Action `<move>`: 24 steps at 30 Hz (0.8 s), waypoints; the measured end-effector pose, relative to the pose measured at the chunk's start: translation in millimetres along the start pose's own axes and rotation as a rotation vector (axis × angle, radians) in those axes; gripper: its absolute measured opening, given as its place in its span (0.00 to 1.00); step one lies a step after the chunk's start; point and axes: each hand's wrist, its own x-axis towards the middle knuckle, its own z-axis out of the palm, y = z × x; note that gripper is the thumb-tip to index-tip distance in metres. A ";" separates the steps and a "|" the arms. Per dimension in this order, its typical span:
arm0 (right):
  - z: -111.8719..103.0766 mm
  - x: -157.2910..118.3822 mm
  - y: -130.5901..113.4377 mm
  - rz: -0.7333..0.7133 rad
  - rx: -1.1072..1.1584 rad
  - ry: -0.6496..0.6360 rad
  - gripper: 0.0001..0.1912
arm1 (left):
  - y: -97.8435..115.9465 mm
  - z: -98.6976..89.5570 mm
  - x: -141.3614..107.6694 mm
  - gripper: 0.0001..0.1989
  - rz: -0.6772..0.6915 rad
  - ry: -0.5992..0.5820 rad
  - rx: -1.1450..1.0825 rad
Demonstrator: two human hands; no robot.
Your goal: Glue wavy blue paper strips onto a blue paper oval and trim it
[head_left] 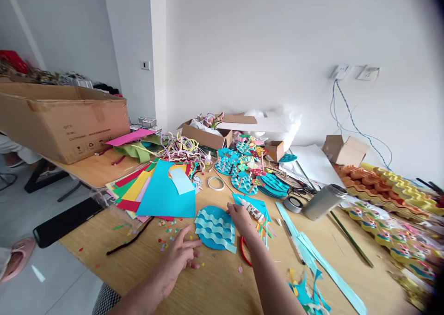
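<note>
Head view: I have blue disc [214, 247] flat on table [215, 287], between my 2 hands, pale wavy strips [212, 223] across it. 1 strip end juts past lower right edge. My left hand [180, 254]: fingers open, spread, just beside disc's lower left. My right hand [242, 220]: fingers bent at disc's upper right edge; can't tell if they grip. Glue bottle [254, 212] just beyond right hand, red handle [244, 252] beside right forearm. Blue sheet [164, 197] lies up-left.
</note>
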 end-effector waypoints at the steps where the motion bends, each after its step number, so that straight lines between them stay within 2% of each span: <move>1: 0.6 -0.5 1.5 0.010 0.028 0.000 0.24 | -1.7 0.3 0.9 0.42 -0.005 -0.005 -0.040; 7: -3.5 -7.6 2.8 0.050 0.232 0.039 0.29 | -4.7 -1.4 3.3 0.46 -0.004 -0.084 -0.127; 10: -10.7 -15.9 1.0 0.055 0.350 0.058 0.31 | 9.4 -4.4 1.7 0.45 0.066 -0.080 -0.196; 13: -16.7 -31.7 1.4 0.074 0.456 0.062 0.33 | 30.4 -9.8 4.4 0.44 0.104 -0.016 -0.186; 15: -18.1 -48.5 3.2 0.116 0.554 0.049 0.35 | 44.5 -14.2 9.7 0.42 0.091 0.038 -0.135; 18: -16.2 -82.6 5.8 0.250 0.844 0.009 0.36 | 62.8 -21.2 23.2 0.38 0.043 0.059 -0.027; 21: -9.2 -120.3 4.8 0.365 1.127 0.004 0.33 | 77.9 -26.1 44.1 0.37 -0.012 -0.040 0.101; 24: 6.5 -150.4 1.0 0.397 1.322 0.004 0.32 | 90.6 -24.6 70.6 0.36 -0.069 -0.112 0.318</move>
